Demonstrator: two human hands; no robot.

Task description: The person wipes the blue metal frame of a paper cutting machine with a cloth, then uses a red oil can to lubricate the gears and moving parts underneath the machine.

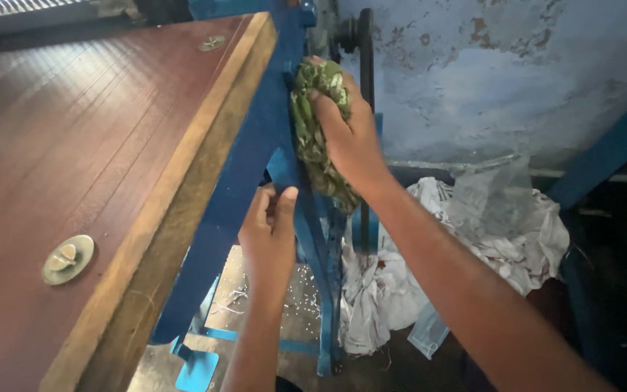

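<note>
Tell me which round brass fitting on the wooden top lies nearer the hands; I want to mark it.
The near brass disc, by the wooden edge and level with the left hand. The other disc sits at the far corner, beyond the right hand.

A: Any packages, labels, signs or screens here?

B: No labels, signs or screens; only a crumpled clear plastic bag point(489, 194) on the heap of white rags point(400, 283) by the foot of the blue wall point(488, 80); a bluish plastic scrap point(428, 332) lies at the heap's near edge.
</note>
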